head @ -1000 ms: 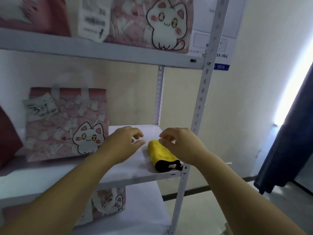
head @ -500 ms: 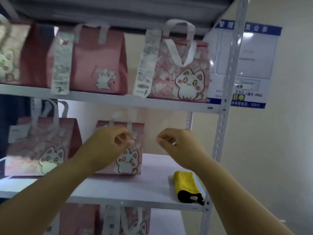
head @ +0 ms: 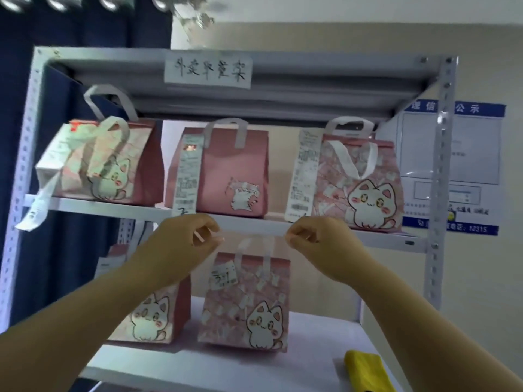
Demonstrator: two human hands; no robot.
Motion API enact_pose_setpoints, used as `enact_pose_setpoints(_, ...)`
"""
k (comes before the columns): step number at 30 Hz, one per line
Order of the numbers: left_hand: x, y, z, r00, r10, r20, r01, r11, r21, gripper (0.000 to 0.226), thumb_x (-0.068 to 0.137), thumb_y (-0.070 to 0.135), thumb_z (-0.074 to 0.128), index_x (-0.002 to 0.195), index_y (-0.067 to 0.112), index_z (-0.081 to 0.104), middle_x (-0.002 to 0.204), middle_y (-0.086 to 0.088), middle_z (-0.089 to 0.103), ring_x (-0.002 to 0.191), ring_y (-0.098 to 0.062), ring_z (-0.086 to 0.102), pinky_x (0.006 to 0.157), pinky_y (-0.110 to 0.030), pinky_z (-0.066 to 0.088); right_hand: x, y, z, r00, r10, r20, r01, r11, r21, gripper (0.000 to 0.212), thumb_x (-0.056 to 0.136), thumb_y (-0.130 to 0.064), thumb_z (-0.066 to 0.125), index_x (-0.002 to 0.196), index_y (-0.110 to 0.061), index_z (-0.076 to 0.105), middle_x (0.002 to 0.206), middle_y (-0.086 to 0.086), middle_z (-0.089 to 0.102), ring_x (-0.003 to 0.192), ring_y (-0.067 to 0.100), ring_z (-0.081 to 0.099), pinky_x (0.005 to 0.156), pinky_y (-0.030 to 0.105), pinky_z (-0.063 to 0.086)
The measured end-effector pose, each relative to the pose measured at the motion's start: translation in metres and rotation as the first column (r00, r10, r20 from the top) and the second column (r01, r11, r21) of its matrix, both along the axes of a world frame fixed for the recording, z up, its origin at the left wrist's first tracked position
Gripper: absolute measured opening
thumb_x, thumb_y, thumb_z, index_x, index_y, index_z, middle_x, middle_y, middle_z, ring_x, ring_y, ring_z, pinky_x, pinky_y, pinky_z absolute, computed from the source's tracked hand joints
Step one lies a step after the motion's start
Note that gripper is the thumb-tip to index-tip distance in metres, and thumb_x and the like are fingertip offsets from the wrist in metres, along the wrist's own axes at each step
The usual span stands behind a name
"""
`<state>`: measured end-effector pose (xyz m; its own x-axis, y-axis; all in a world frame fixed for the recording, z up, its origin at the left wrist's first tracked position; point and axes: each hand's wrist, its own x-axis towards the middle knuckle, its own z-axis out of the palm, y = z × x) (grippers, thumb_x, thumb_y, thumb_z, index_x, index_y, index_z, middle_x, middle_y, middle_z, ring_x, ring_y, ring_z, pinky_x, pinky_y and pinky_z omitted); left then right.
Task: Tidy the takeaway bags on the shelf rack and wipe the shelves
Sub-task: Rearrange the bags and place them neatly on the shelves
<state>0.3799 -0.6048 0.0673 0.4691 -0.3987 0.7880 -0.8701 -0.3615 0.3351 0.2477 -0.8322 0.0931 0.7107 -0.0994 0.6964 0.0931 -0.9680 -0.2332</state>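
Light was dim, flat, pinkish. Whole frame was soft with motion blur. Deep shadow lay under top shelf (head: 254,100), upper centre. Glare streaked wall notice (head: 467,154) at right. Shelf posts bowed near frame edges from wide-angle lens.

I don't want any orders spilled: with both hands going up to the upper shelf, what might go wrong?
1. The left bag leans, its corner past the shelf edge; a nudge may tip it off.
2. Its long receipt dangles below the shelf and might snag a hand.
3. The middle bag, just above the left hand, may get bumped.
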Motion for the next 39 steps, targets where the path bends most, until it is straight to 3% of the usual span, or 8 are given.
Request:
enact_pose_setpoints(11, 0.060, 0.099, 0.011, 0.999, 0.046, 0.026, -0.047, 0.998, 0.050, 0.011, 0.082, 0.035, 0.064, 0.079, 0.042, 0.056, 0.078, 0.017, 0.063, 0.070, 0.000, 0.059, 0.061, -0.018, 0.045, 0.065, 0.081, 0.011, 0.996, -0.059, 0.068, 0.058, 0.998, 0.015, 0.018, 0.088, -0.037, 0.056, 0.085, -0.025, 0.069, 0.077, -0.014, 0.066, 0.075, 0.007, 0.061, 0.074, 0.034, 0.054)
enact_pose_setpoints(18, 0.090, 0.115, -0.001, 1.000, 0.012, 0.020, -0.013, 0.998, 0.057, 0.008, 0.084, 0.032, 0.064, 0.089, 0.035, 0.059, 0.081, 0.017, 0.063, 0.071, 0.000, 0.060, 0.064, -0.015, 0.048, 0.090, 0.103, 0.002, 0.994, -0.093, 0.051, 0.092, 0.996, 0.023, 0.012, 0.087, -0.036, 0.056, 0.082, -0.031, 0.065, 0.074, -0.017, 0.064, 0.073, 0.005, 0.061, 0.073, 0.035, 0.055)
enact_pose_setpoints(30, 0.086, 0.020, 0.009, 0.983, -0.157, 0.090, 0.152, 0.986, 0.062, 0.012, 0.083, 0.037, 0.063, 0.093, 0.032, 0.060, 0.082, 0.017, 0.061, 0.073, 0.000, 0.060, 0.062, -0.011, 0.042, 0.061, 0.028, 0.007, 0.936, -0.311, 0.162, 0.303, 0.950, 0.073, 0.016, 0.089, -0.033, 0.056, 0.090, -0.023, 0.068, 0.076, -0.013, 0.066, 0.069, 0.005, 0.060, 0.066, 0.023, 0.050)
enact_pose_setpoints(32, 0.080, -0.007, 0.015, 0.975, -0.191, 0.116, 0.184, 0.981, 0.066, 0.013, 0.083, 0.037, 0.063, 0.094, 0.031, 0.061, 0.082, 0.018, 0.061, 0.074, 0.001, 0.059, 0.064, -0.012, 0.043, 0.050, 0.004, 0.008, 0.903, -0.373, 0.213, 0.359, 0.928, 0.105, 0.015, 0.089, -0.032, 0.057, 0.091, -0.022, 0.068, 0.078, -0.012, 0.066, 0.071, 0.008, 0.061, 0.066, 0.027, 0.051)
enact_pose_setpoints(35, 0.071, -0.046, 0.026, 0.962, -0.238, 0.132, 0.234, 0.971, 0.049, 0.018, 0.083, 0.037, 0.063, 0.099, 0.028, 0.062, 0.084, 0.017, 0.062, 0.078, 0.001, 0.059, 0.071, -0.021, 0.049, 0.035, -0.032, 0.009, 0.829, -0.471, 0.301, 0.442, 0.882, 0.164, 0.014, 0.088, -0.028, 0.059, 0.097, -0.020, 0.065, 0.084, -0.009, 0.064, 0.079, 0.014, 0.060, 0.069, 0.029, 0.049)
enact_pose_setpoints(39, 0.061, -0.102, 0.040, 0.951, -0.263, 0.164, 0.264, 0.964, 0.015, 0.034, 0.083, 0.038, 0.063, 0.112, 0.022, 0.058, 0.097, 0.009, 0.059, 0.088, -0.007, 0.056, 0.078, -0.023, 0.046, 0.020, -0.074, 0.015, 0.732, -0.557, 0.393, 0.519, 0.829, 0.209, 0.033, 0.086, -0.026, 0.063, 0.116, -0.017, 0.055, 0.112, 0.003, 0.058, 0.104, 0.023, 0.053, 0.085, 0.035, 0.045)
